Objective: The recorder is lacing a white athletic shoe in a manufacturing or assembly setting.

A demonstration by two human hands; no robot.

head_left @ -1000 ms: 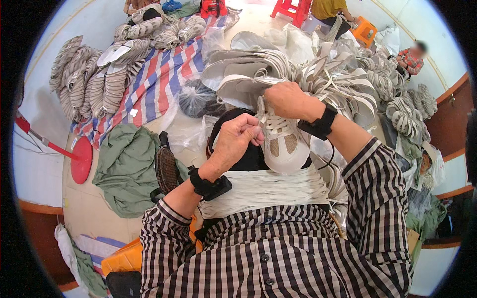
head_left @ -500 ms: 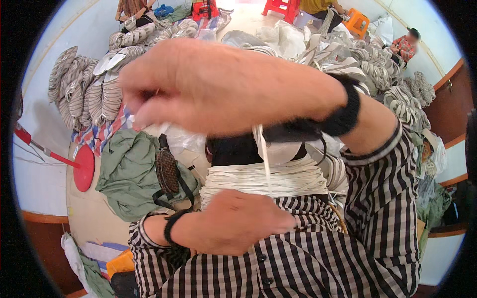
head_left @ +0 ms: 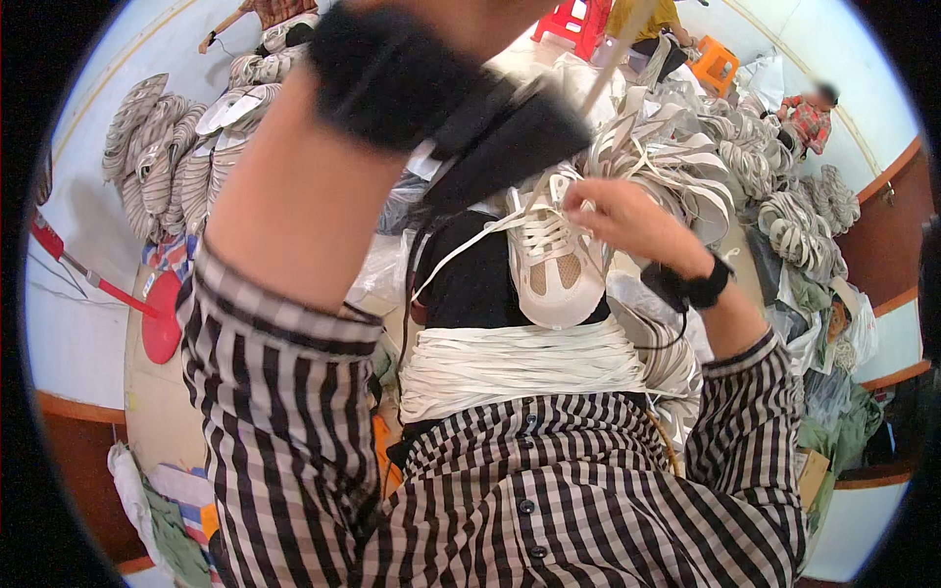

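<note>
A beige-and-white sneaker (head_left: 559, 286) rests on my lap with its toe toward me. White laces (head_left: 542, 235) cross its front, and one loose end trails to the left. Another lace strand (head_left: 619, 64) stretches from the shoe up to the top edge. My right hand (head_left: 627, 220) is at the shoe's opening, its fingers curled and closed beside the laces; what they pinch is hidden. My left hand (head_left: 480, 22) is raised high across the view. Its fingers are cut off by the upper edge. A bundle of white laces (head_left: 520, 367) lies across my waist.
Coils of stacked shoe uppers (head_left: 162, 167) stand at the left, with more heaped at the right (head_left: 784, 220). A red round stand base (head_left: 162, 318) is on the floor. Other people sit at the back near a red stool (head_left: 573, 27) and an orange stool (head_left: 716, 64).
My left hand has swung from low at my waist up past the top edge. My right hand has dropped from across the upper view to the sneaker, which now shows clearly.
</note>
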